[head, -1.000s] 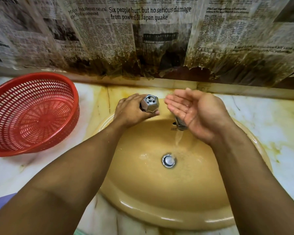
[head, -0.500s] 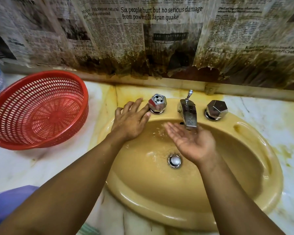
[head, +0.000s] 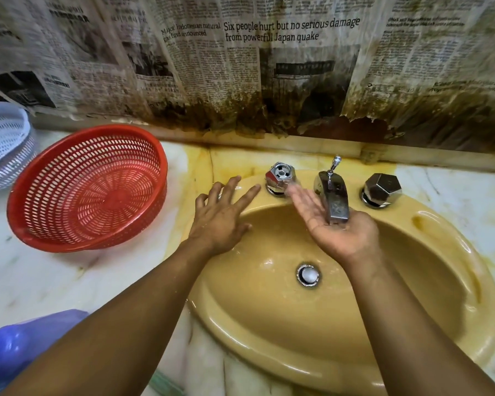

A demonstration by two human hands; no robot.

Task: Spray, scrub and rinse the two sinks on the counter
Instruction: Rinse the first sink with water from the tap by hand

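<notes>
Sink (head: 272,332) below newspaper (head: 269,70) ("Japan quake")

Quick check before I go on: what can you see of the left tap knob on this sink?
The left tap knob is faceted, shiny, chrome-looking metal. Its top is open and shows a round recess, unlike the closed right knob. It stands upright on the back ledge of the yellow sink, left of the spout. The blurred fingertips of the right hand overlap its lower right edge; contact is unclear. The left hand lies apart.
</notes>
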